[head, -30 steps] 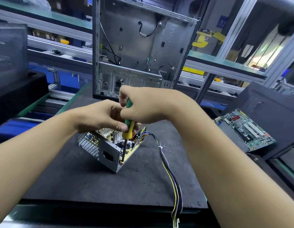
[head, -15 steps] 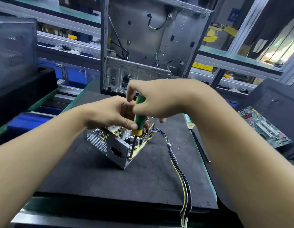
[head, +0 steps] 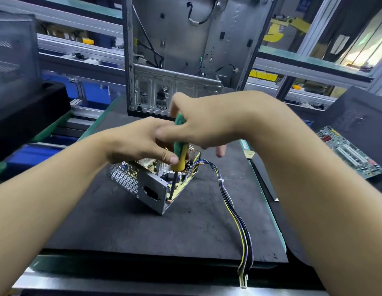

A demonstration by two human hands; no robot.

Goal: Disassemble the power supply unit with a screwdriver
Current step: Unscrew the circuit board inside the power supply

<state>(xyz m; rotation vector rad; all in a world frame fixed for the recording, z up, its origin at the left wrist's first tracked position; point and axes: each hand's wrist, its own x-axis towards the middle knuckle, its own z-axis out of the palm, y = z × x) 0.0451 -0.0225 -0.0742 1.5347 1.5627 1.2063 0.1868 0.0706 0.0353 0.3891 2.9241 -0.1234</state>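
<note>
**Bench Work Largely Out of Sight**

A left hand (head: 134, 142) covers the far top of the open power supply unit (head: 143, 180), its fingers out of sight beneath the palm. Above the unit, a right hand (head: 207, 127) wraps the screwdriver (head: 182, 154), concealing the mid-handle; its lower fingertips are blurred. Whatever the tip meets at the unit's near corner is too small to make out. Behind the unit, the computer case (head: 185, 39) runs off the top edge. To the unit's right, a circuit board (head: 345, 150) is cut by the frame.
</note>
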